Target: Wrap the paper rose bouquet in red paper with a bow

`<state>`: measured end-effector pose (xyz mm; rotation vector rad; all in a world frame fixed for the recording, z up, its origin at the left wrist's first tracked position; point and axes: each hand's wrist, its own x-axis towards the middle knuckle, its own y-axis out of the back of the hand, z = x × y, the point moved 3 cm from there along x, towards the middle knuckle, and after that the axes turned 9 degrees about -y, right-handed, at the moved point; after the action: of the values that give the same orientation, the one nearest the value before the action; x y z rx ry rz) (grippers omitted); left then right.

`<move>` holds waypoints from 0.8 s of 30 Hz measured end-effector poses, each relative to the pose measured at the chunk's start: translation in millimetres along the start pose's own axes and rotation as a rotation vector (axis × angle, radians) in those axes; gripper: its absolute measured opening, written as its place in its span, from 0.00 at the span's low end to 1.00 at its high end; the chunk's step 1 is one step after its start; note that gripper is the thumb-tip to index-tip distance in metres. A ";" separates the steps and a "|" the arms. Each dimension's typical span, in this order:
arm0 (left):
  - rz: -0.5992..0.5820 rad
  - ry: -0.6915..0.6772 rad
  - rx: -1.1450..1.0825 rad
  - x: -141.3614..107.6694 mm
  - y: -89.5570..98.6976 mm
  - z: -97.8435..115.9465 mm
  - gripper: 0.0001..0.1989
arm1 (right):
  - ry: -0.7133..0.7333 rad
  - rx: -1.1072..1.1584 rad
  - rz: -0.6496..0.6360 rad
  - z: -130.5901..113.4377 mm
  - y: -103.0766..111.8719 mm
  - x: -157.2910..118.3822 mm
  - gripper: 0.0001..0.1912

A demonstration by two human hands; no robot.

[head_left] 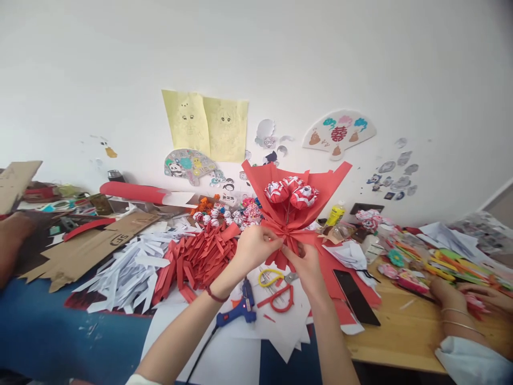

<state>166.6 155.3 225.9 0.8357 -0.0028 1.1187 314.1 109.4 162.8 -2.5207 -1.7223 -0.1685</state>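
Note:
A bouquet wrapped in red paper [328,184] stands upright between my hands, with three red-and-white paper flowers [303,197] showing inside its flared top. My left hand [258,246] pinches the gathered neck of the wrapping from the left. From the right, my right hand [304,262] closes its fingers on the same neck, a little lower. Below them, scissors [284,299] with red and yellow handles lie on white paper. A blue glue gun [240,310] lies to their left, its small light lit.
Piles of white paper strips [130,272] and red paper strips [198,262] cover the left side, near torn cardboard [92,246]. A black phone [356,297] lies on the right. A co-worker's hands [449,297] are at the far right; another person's arm [14,240] is at far left.

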 end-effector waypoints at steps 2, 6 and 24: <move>0.004 0.015 0.025 -2.0 1.6 2.8 0.10 | 0.005 0.003 0.006 -3.0 -0.1 -4.4 0.19; 0.009 0.032 0.065 -2.9 2.5 6.6 0.09 | 0.015 0.020 0.011 -8.0 0.1 -10.6 0.20; -0.020 0.026 0.045 1.8 2.5 3.0 0.11 | 0.019 0.010 0.068 -8.5 0.9 -11.9 0.21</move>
<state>166.6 155.4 230.2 0.8594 0.0526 1.1147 310.3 96.9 169.6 -2.5580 -1.6239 -0.1784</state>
